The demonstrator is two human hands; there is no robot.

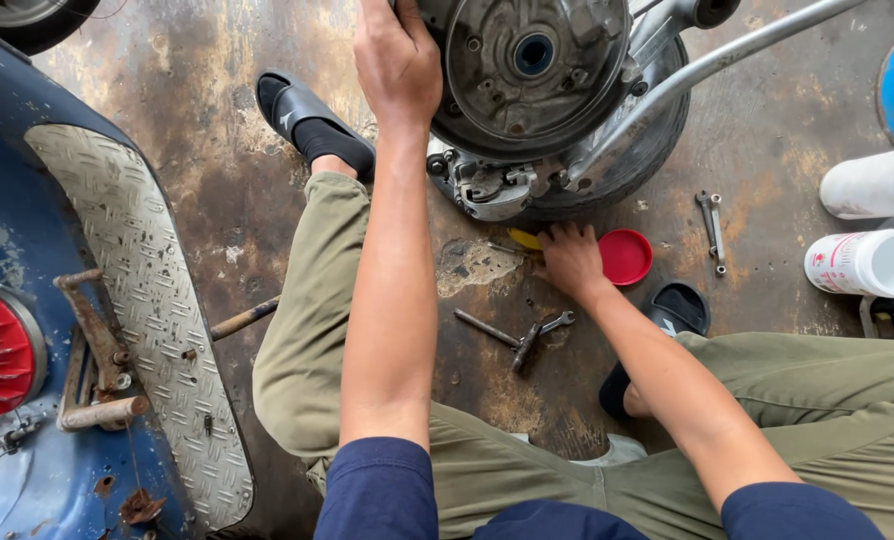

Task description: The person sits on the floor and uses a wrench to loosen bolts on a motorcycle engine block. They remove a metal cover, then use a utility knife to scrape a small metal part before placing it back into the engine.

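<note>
Person squats on a stained concrete floor [217, 180], head camera looking straight down.

Left hand [397, 60] lies flat against the left edge of a metal wheel hub [527, 70], fingers curled over the rim; it braces rather than grips, and the fingertips are out of sight behind the hub. The hub sits in a black tyre [647, 150], tilted toward the camera, with a grey frame tube [727, 55] crossing it on the right.

Right hand [570, 260] is down on the floor just below the tyre, fingers bent and closing on a small yellow piece [525, 239]; whether it is actually pinched, I cannot tell. A red cap [625, 256] lies touching the hand on its right side.

Two crossed wrenches [522, 332] lie on the floor near the right forearm. Another wrench [712, 230] lies well apart, to the right. White containers [867, 262] rest on their sides at the right edge. Blue scooter body [27, 250] with a checker-plate footboard [137, 300] on the left.

Risks, as judged: the hub is steadied by one hand only, so it could roll or tip onto the right fingers beneath it. The floor looks oily; the small yellow piece could slip away. Loose wrenches sit close to the sandalled feet.
</note>
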